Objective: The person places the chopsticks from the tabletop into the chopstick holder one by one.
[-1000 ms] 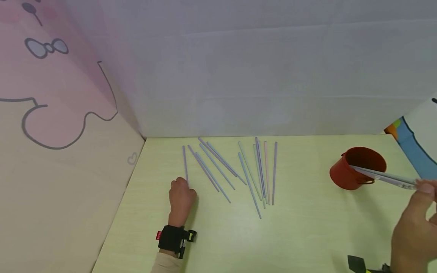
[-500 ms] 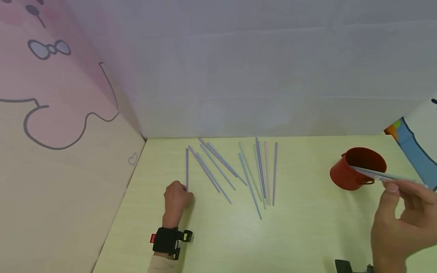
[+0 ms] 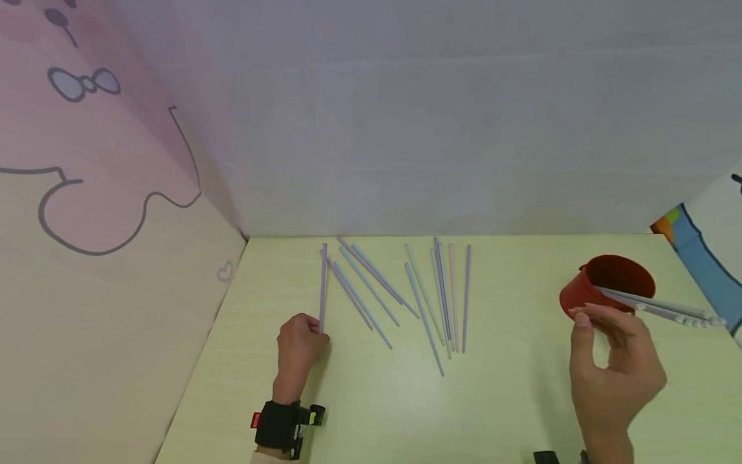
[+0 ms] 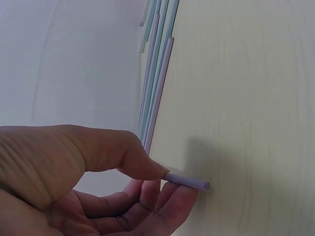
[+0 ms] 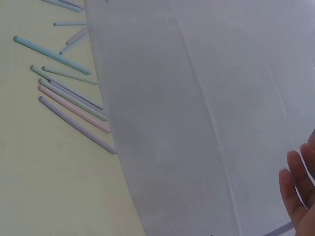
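My left hand [image 3: 301,345] pinches a thin purple stick [image 3: 323,283] near its lower end, between thumb and fingers. In the left wrist view the round end of this purple stick [image 4: 189,181] pokes out past the fingertips. A red bucket [image 3: 574,293] lies tipped toward the right side of the table. Two pale sticks [image 3: 666,312], one with small white bead-like bits along it, lean out of its mouth. Just in front of the bucket my right hand [image 3: 617,374] hovers with loosely bent fingers, nothing in it. Its fingers [image 5: 293,194] show at the right wrist view's edge.
Several thin blue and purple sticks [image 3: 369,287] lie slanted beside the left hand. Another loose group of blue, green, pink and purple sticks [image 3: 453,296] lies mid-table. Behind the pale table [image 3: 510,386] rises a grey sheet-covered wall [image 3: 435,129]; a printed panel [image 3: 116,161] stands at left.
The right hand has let go of the pale sticks in the bucket and moved left. The left hand has shifted the purple stick slightly, its far end swinging right over the neighbouring sticks.
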A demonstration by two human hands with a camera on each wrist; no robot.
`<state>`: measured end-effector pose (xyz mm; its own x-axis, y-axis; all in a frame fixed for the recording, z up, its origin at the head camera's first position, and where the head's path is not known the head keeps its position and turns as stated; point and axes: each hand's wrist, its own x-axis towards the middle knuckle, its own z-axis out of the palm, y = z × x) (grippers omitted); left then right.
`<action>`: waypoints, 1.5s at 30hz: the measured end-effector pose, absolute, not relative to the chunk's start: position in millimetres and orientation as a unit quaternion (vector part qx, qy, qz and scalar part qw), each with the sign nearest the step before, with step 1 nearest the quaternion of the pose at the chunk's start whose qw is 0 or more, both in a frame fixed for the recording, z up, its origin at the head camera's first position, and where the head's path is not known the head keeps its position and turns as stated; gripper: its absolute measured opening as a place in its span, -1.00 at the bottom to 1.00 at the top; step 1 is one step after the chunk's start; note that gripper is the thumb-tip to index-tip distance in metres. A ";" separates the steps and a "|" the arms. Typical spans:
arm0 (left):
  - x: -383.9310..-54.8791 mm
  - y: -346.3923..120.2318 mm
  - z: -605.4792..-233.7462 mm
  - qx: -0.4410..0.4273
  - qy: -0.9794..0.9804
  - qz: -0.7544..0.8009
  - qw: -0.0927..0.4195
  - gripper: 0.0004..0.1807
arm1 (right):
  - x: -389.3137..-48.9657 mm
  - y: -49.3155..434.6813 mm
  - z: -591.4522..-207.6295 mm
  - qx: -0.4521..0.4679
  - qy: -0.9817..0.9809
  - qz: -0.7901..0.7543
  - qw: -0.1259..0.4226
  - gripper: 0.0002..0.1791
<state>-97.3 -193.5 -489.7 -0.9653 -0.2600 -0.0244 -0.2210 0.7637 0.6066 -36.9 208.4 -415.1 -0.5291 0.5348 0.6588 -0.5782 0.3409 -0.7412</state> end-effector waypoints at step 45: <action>-66.8 -103.6 -484.4 -0.160 -0.901 -0.363 0.175 -0.69 | -42.4 131.1 -405.4 0.157 -0.720 0.580 0.347 -0.66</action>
